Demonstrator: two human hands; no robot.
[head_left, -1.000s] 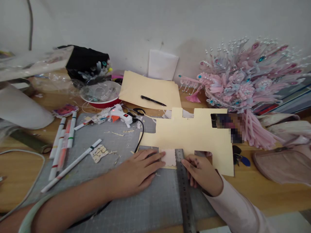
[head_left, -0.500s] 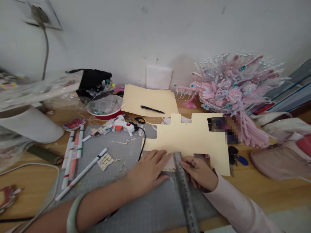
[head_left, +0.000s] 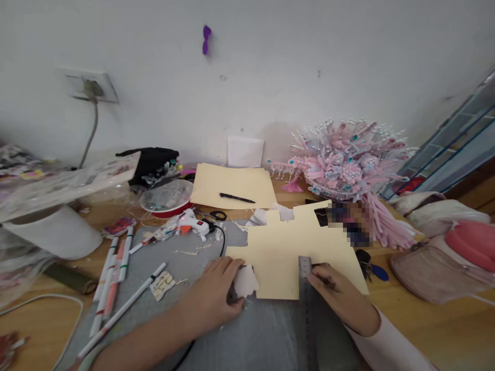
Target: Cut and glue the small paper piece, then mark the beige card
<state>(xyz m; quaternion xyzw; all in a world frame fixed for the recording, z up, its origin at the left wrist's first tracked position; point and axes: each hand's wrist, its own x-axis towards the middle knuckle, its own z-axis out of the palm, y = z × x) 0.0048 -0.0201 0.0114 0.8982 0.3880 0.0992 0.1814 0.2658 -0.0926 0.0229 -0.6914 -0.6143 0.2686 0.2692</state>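
My left hand (head_left: 218,291) is closed at the left edge of the card, its thumb and fingers around a small pale paper piece (head_left: 246,281) with a wavy edge. Something dark shows under those fingers; I cannot make it out. My right hand (head_left: 342,296) grips a steel ruler (head_left: 304,299) by its right edge near the far end. Upright in the view, the ruler overlaps the front of a cream card sheet (head_left: 276,257) with notches cut from its edges. Below the card lies a grey cutting mat (head_left: 263,330).
A white glue gun (head_left: 197,225) with a black cord lies behind my left hand. Marker pens (head_left: 116,283) are at left. Cream sheets (head_left: 232,180) carry a black pen (head_left: 236,198). A pink beaded headdress (head_left: 340,165), keys (head_left: 369,268) and a pink bag (head_left: 429,268) stand at right.
My left hand has left the ruler's side and closed around the pale paper piece. The ruler has shifted right over the card with my right hand. The view has tilted up.
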